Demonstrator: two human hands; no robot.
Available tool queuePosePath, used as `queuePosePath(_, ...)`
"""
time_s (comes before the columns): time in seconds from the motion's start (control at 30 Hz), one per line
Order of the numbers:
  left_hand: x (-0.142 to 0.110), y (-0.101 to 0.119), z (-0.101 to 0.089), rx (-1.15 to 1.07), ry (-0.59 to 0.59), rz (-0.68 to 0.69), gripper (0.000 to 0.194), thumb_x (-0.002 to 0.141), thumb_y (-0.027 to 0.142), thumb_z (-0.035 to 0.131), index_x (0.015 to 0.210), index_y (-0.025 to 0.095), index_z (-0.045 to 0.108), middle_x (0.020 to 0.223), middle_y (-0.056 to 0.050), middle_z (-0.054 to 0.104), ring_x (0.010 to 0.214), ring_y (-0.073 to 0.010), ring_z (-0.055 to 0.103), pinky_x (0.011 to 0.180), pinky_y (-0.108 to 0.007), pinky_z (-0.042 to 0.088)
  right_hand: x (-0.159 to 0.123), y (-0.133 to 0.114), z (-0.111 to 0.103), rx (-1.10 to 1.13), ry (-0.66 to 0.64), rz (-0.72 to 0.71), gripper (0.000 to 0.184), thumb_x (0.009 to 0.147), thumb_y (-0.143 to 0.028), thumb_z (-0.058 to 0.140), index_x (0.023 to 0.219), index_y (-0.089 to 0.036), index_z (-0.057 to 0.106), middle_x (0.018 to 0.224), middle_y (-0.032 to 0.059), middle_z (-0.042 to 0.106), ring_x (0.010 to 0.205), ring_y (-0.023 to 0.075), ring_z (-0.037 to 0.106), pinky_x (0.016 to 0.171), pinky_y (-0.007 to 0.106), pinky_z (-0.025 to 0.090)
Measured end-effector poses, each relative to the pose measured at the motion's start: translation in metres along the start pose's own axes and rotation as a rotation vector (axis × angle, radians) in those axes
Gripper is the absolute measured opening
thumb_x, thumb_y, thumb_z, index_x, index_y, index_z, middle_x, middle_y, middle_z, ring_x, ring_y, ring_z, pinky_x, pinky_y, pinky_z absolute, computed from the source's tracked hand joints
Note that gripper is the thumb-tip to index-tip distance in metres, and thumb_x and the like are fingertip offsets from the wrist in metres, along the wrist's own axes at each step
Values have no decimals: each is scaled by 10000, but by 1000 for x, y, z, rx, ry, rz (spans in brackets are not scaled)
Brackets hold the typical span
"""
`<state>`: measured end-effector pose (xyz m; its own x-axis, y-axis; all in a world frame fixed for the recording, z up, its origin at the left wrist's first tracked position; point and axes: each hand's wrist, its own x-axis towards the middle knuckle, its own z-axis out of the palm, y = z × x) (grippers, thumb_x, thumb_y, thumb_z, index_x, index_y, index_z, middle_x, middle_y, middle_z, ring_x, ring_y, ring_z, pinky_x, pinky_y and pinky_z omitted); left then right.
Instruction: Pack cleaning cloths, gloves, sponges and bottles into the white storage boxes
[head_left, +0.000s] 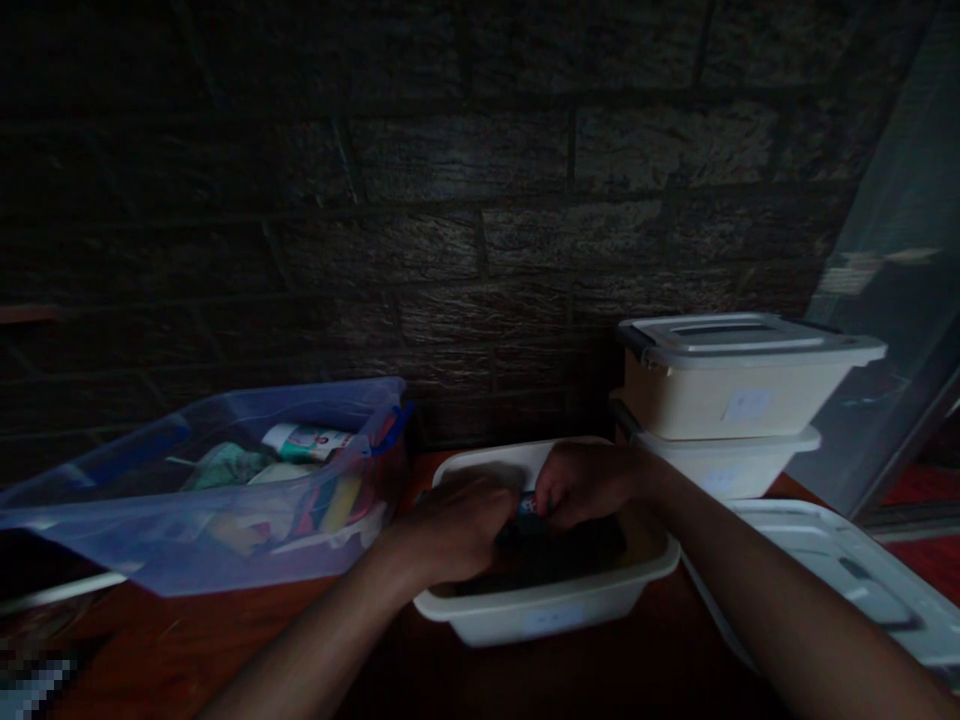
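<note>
Both of my hands reach into an open white plastic bin (551, 605) on the table, and its contents look dark. My right hand (581, 490) is closed on a small dark item with a blue-green label (529, 507). Right beside it, my left hand (469, 525) has its fingers curled in against the same spot. Whether it grips that item or something else is hidden by the knuckles. The low light keeps the item's kind from showing.
On the left stands a clear bluish tub (225, 570) holding cloths and a white-and-green container (307, 441). Two lidded bins (735, 395) are stacked at the back right. A loose white lid (840, 570) lies right of the open bin. Behind is a dark brick wall (450, 200).
</note>
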<state>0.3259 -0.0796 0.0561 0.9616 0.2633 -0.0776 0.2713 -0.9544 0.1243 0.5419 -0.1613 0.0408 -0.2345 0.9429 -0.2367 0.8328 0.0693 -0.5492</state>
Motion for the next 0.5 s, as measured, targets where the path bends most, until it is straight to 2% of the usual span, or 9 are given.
queuePosePath(0.27, 3, -2, 3, 51, -3, 4, 229, 843, 401, 642, 948, 203, 690, 969, -86, 706, 914, -272, 649, 772, -360, 464, 0, -3, 2, -21, 63, 36, 287, 736, -325, 744, 979, -184, 798, 828, 18, 755, 700, 149, 646, 564, 210, 424)
queuePosePath(0.5, 3, 0, 2, 35, -18, 6, 238, 854, 395, 637, 994, 213, 698, 1008, -84, 702, 927, -258, 638, 748, -340, 443, 1, -1, 1, -95, 98, 20, 263, 806, -379, 690, 926, -168, 793, 762, 21, 736, 671, 144, 629, 592, 228, 421)
